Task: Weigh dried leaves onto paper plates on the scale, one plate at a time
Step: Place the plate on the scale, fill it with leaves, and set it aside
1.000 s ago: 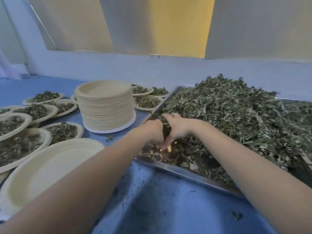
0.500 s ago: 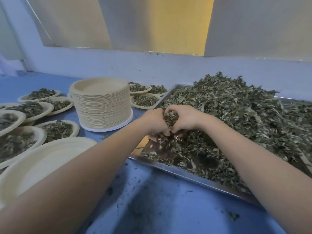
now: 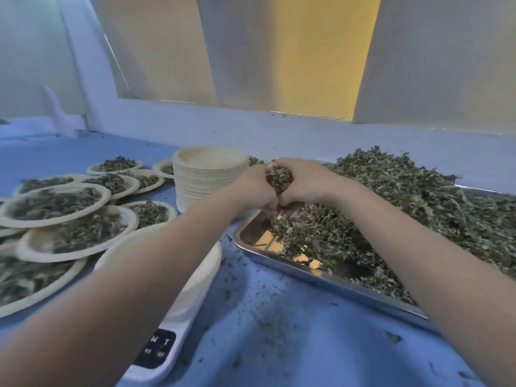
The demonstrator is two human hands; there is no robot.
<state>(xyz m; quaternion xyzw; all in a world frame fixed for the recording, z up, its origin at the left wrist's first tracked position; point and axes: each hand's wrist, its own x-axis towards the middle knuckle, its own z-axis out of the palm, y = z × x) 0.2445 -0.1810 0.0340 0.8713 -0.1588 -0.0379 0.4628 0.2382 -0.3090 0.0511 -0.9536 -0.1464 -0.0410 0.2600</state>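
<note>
Compared with a moment ago, a double handful of dried leaves (image 3: 279, 178) is now lifted clear of the metal tray (image 3: 329, 277), so the scooping is judged finished and the carrying to the scale (image 3: 167, 339) comes next. The leaves are enclosed between the left hand (image 3: 255, 188) and the right hand (image 3: 303, 181), whose fingers are curled around them. The empty paper plate (image 3: 208, 263) on the scale is found at about seven o'clock from the hands, on the blue tabletop (image 3: 293, 344).
</note>
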